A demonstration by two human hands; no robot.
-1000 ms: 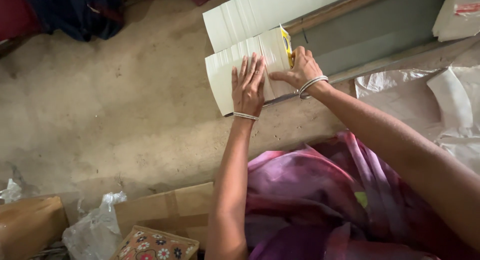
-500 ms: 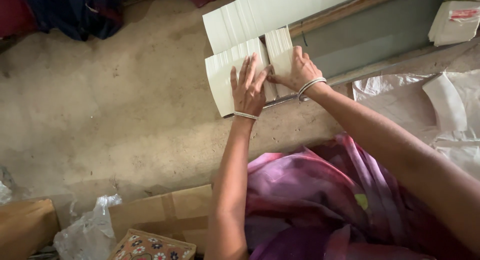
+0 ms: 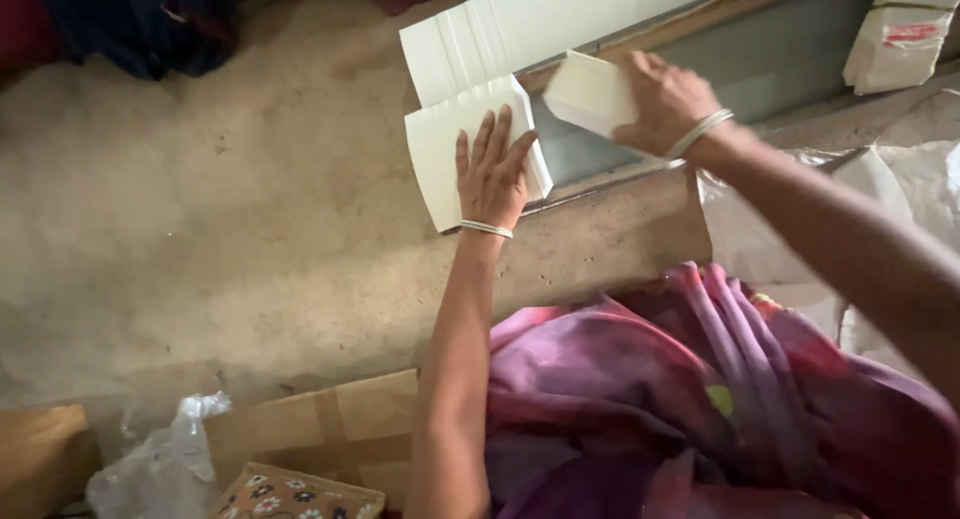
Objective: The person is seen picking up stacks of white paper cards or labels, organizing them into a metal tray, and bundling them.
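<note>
The rough, dusty concrete floor (image 3: 200,239) spreads under me, mottled grey-brown and grainy. Across my lap falls a soft purple and pink cloth (image 3: 720,399) in loose folds. At the top lies a long row of white card stacks (image 3: 560,19), flat, smooth-edged and packed side by side along a grey metal frame (image 3: 780,59). Lower left, a flattened brown cardboard sheet (image 3: 330,429) lies beside a crumpled clear plastic bag (image 3: 160,464) and a small box with a flower print (image 3: 300,494). Just below the row sits a smaller stack of white cards (image 3: 440,159), a neat rectangular block; my left hand (image 3: 492,174) lies open and flat on it, fingers spread. My right hand (image 3: 665,104), a thin bangle at the wrist, grips a small bundle of white cards (image 3: 590,94), tilted and lifted clear of the stack.
</note>
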